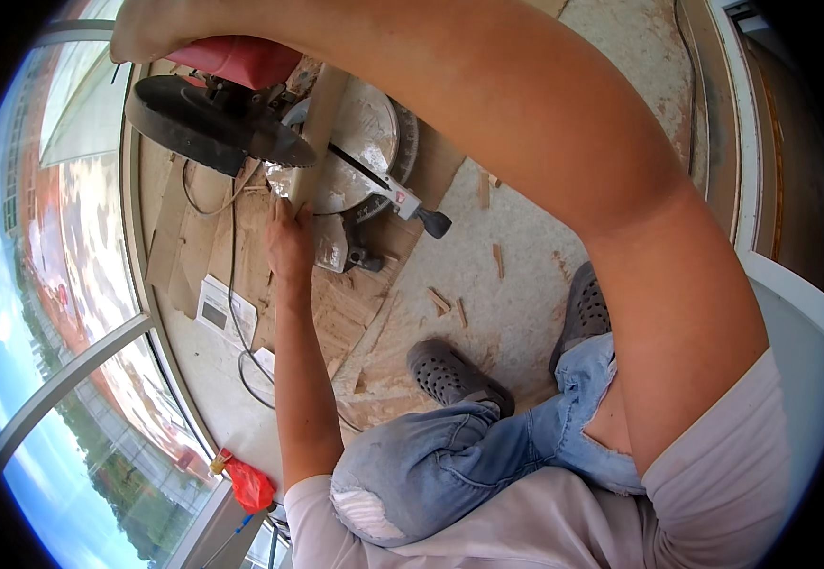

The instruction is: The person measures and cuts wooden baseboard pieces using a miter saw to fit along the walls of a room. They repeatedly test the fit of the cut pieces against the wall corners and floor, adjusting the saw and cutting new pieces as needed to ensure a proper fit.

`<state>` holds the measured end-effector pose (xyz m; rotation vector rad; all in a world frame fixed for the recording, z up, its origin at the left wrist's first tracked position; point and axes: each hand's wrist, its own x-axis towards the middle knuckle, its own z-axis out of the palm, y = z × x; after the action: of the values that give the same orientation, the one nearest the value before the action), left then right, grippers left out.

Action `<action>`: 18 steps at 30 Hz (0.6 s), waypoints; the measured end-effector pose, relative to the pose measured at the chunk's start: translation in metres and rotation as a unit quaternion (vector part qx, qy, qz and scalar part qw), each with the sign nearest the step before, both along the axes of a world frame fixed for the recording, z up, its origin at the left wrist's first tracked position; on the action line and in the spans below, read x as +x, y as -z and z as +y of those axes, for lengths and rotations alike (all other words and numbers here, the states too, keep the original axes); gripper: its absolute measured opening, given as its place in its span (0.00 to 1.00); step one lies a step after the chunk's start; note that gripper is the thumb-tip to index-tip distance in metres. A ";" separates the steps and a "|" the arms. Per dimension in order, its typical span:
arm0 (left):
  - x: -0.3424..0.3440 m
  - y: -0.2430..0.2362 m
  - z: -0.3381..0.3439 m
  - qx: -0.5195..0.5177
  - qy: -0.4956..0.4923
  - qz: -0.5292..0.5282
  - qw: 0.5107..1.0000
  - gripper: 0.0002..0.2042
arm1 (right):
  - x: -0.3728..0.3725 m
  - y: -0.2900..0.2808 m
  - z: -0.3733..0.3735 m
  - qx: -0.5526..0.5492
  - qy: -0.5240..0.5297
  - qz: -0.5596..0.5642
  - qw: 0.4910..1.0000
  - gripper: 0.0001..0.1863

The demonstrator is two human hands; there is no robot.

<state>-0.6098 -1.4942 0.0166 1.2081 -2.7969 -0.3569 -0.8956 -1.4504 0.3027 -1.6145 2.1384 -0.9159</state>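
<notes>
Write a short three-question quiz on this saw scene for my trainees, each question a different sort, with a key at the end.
1. Multiple choice: what do the fingers of the left hand touch?
a) the dark knob at the end of the saw's arm
b) the pale strip lying across the saw's round table
c) the printed sheet on the floor

2. True or false: the person is wearing laced leather boots.

3. Fill the gap: the saw's housing, at the upper left of the picture, is ____ in colour.

Key:
1. b
2. False; the shoes are dark grey clogs with holes.
3. red
</notes>
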 end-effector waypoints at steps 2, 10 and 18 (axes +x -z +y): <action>0.009 0.002 -0.001 -0.014 -0.005 -0.003 1.000 0.13 | 0.002 0.004 -0.007 0.002 -0.013 0.005 1.000 0.16; -0.014 -0.006 0.005 -0.019 0.007 -0.014 1.000 0.13 | -0.012 0.002 -0.007 0.023 -0.008 0.048 0.999 0.16; -0.011 -0.001 0.007 -0.031 0.007 -0.030 0.999 0.13 | -0.008 0.006 -0.023 0.045 -0.024 0.074 0.996 0.17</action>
<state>-0.6205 -1.4876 0.0175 1.2069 -2.8449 -0.2381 -0.9041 -1.4736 0.2963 -1.7292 2.1924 -0.6950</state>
